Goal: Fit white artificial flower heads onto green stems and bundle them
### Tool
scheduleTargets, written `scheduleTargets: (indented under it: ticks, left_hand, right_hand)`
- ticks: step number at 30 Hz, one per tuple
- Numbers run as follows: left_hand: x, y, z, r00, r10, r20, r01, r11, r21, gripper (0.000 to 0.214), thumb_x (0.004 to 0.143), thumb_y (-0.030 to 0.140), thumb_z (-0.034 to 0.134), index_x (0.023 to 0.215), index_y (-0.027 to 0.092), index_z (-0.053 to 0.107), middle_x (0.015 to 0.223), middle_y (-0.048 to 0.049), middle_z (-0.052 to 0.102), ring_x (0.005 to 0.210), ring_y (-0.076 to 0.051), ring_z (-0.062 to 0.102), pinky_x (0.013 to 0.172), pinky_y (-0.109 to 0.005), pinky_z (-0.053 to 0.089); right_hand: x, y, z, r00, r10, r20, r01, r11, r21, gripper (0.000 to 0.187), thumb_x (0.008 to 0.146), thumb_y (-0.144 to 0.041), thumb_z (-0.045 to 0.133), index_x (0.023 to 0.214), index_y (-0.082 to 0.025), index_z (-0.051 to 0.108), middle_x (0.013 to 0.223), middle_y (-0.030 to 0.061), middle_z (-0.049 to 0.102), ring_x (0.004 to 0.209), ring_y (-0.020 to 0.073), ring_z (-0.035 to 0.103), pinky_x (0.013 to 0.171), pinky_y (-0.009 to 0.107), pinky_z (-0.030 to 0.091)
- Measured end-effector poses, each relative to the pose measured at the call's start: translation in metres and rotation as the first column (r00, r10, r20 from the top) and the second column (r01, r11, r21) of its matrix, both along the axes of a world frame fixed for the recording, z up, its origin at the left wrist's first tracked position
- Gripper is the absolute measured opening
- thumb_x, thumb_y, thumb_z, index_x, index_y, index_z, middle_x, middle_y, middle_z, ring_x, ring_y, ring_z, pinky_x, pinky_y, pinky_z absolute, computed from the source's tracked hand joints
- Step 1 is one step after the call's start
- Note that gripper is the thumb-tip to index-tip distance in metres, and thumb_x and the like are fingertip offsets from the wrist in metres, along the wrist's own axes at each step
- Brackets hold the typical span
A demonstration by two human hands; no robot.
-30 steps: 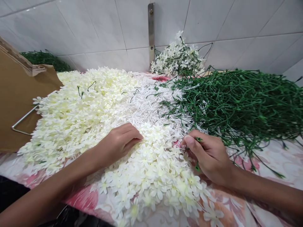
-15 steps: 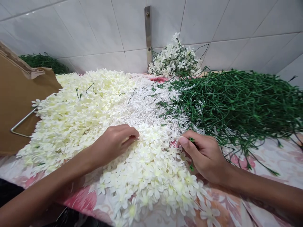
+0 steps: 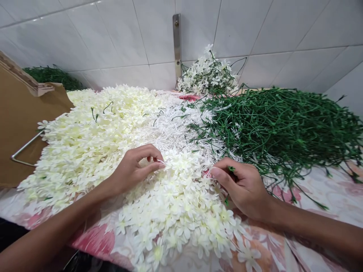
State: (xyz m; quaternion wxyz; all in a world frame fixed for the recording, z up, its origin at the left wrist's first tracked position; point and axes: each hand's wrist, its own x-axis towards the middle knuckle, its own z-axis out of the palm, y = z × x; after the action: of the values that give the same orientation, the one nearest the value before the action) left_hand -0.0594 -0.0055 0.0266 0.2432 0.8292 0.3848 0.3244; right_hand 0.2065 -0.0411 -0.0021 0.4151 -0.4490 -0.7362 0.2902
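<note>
A wide heap of loose cream-white artificial flowers (image 3: 96, 139) covers the left and middle of the table. My left hand (image 3: 134, 168) rests on the heap with thumb and fingers pinched on a small white flower at its fingertips. My right hand (image 3: 244, 187) is curled shut around a thin green plastic stem, whose tips show above and below the fist. White plastic stamens (image 3: 176, 130) lie in a patch behind both hands. A big tangle of bare green stems (image 3: 283, 124) lies to the right.
A floral pink cloth (image 3: 320, 192) covers the table. A brown cardboard sheet (image 3: 19, 113) with a metal wire hanger stands at the left. Stems fitted with white flowers (image 3: 208, 73) are piled against the tiled wall, beside a metal bracket (image 3: 176, 45). More green stems (image 3: 51, 73) lie far left.
My left hand's fingers have lifted and curled into a pinch on a flower. My right hand has shifted slightly left, still gripping the stem. The camera view has tilted a little.
</note>
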Motion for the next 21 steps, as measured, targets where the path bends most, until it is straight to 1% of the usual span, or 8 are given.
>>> scheduleTargets:
  ticks: [2,4,7,11,13,15,17,21]
  left_hand:
    - [0.004,-0.002,0.003,1.000,-0.011,-0.003,0.011,1.000,-0.012,0.008,0.084,0.020,0.061,0.077,0.016,0.062,0.076,-0.0029,0.063,0.070,-0.012,0.059,0.064,-0.022,0.046]
    - [0.011,-0.004,0.007,0.999,-0.028,-0.033,0.028,1.000,-0.008,0.009,0.085,0.021,0.060,0.079,0.016,0.062,0.077,-0.0027,0.063,0.071,-0.011,0.058,0.064,-0.022,0.045]
    - [0.024,-0.007,0.014,0.995,-0.052,-0.080,0.053,0.999,0.010,0.011,0.086,0.024,0.059,0.078,0.016,0.061,0.076,-0.0022,0.062,0.070,-0.011,0.057,0.063,-0.021,0.044]
    - [0.046,-0.008,0.020,0.990,-0.102,-0.097,0.105,0.994,0.031,0.011,0.086,0.024,0.059,0.078,0.016,0.060,0.075,-0.0009,0.061,0.069,-0.010,0.056,0.063,-0.021,0.043]
    - [0.057,-0.008,0.021,0.986,-0.127,-0.105,0.132,0.990,0.044,0.010,0.086,0.023,0.060,0.079,0.016,0.060,0.075,-0.0006,0.061,0.070,-0.010,0.056,0.064,-0.020,0.043]
    - [0.065,-0.007,0.021,0.979,-0.159,-0.126,0.168,0.984,0.063,0.009,0.086,0.022,0.059,0.080,0.015,0.060,0.076,-0.0008,0.061,0.071,-0.010,0.056,0.065,-0.021,0.043]
    - [0.070,-0.007,0.020,0.970,-0.184,-0.159,0.201,0.975,0.100,0.008,0.087,0.021,0.058,0.081,0.015,0.059,0.077,-0.0013,0.061,0.072,-0.011,0.056,0.065,-0.021,0.042]
    - [0.073,-0.009,0.019,0.954,-0.195,-0.229,0.242,0.949,0.200,0.008,0.088,0.021,0.055,0.083,0.015,0.058,0.077,-0.0027,0.061,0.072,-0.013,0.054,0.064,-0.024,0.042]
  right_hand:
    - [0.000,0.000,0.000,1.000,0.008,0.007,-0.008,0.998,0.056,0.023,0.089,-0.028,0.052,0.071,-0.015,0.059,0.046,-0.0055,0.041,0.039,0.0064,0.035,0.040,0.020,0.029]
    - [0.000,0.000,0.000,0.999,0.038,0.014,-0.040,0.991,0.125,0.019,0.088,-0.026,0.054,0.074,-0.015,0.062,0.047,-0.0053,0.044,0.038,0.0061,0.036,0.039,0.020,0.029]
    - [-0.001,-0.001,0.000,0.997,0.074,0.034,-0.080,0.971,0.227,0.016,0.087,-0.025,0.056,0.079,-0.015,0.064,0.051,-0.0032,0.053,0.039,0.0063,0.041,0.041,0.020,0.032]
    - [-0.003,0.000,-0.001,0.996,0.094,0.013,-0.093,0.947,0.308,0.011,0.086,-0.022,0.058,0.083,-0.014,0.064,0.063,-0.0001,0.064,0.044,0.0061,0.047,0.045,0.018,0.036]
    - [-0.004,0.001,-0.002,0.996,0.094,0.005,-0.090,0.928,0.360,0.012,0.086,-0.019,0.056,0.076,-0.014,0.062,0.062,0.0000,0.063,0.045,0.0064,0.047,0.046,0.019,0.037]
    - [-0.003,0.002,-0.003,0.996,0.090,0.028,-0.093,0.908,0.408,0.019,0.085,-0.015,0.052,0.068,-0.014,0.059,0.055,-0.0010,0.057,0.044,0.0071,0.045,0.046,0.020,0.035]
    - [-0.002,0.003,-0.004,0.994,0.088,0.069,-0.108,0.904,0.413,0.020,0.084,-0.012,0.049,0.065,-0.015,0.057,0.052,-0.0013,0.053,0.044,0.0080,0.043,0.046,0.021,0.034]
    - [-0.001,0.003,-0.006,0.989,0.111,0.094,-0.138,0.917,0.374,0.016,0.081,-0.010,0.049,0.071,-0.014,0.060,0.059,0.0012,0.058,0.050,0.0095,0.049,0.050,0.021,0.038]
